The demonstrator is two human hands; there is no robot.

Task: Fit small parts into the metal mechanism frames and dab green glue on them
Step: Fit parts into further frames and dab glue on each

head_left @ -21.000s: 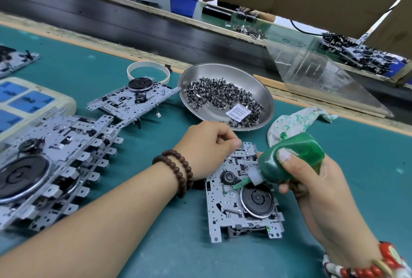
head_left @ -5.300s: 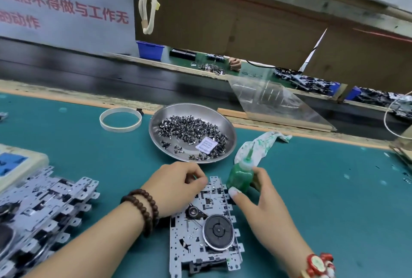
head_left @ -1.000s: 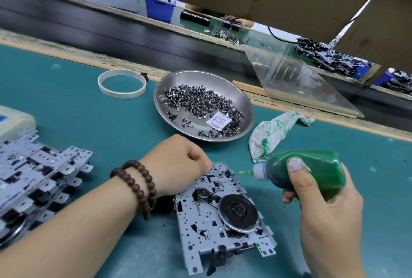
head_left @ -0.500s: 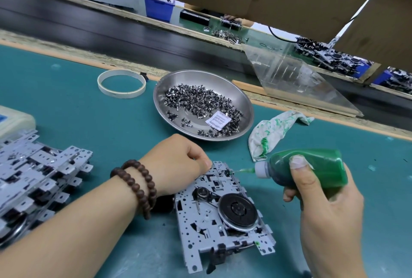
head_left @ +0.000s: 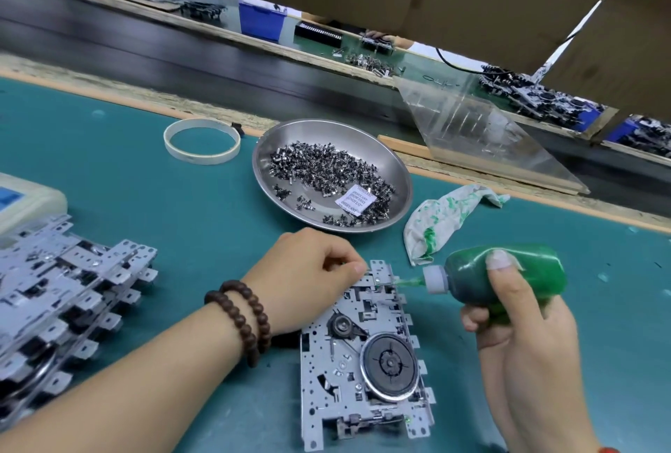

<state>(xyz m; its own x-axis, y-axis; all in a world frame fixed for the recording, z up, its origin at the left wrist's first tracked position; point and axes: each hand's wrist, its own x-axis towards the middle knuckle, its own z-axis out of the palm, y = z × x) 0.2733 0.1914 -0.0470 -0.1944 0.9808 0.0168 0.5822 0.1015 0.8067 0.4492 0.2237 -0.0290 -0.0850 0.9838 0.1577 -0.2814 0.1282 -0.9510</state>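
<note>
A teal work mat [head_left: 145, 198] covered a factory bench, with a conveyor running behind it. In the middle lay a metal frame [head_left: 363, 362]. The left hand [head_left: 308, 278], fingers curled, pinched its far edge, apparently to steady it or seat a part; what it pinched was hidden. The right hand [head_left: 515, 318] gripped a green glue bottle [head_left: 508, 278] lying sideways, its nozzle touching the frame's far corner. A steel dish [head_left: 395, 169] of small parts [head_left: 326, 169] sat within reach beyond, beside a green-stained rag [head_left: 446, 216]. More frames [head_left: 65, 289] were stacked at left.
</note>
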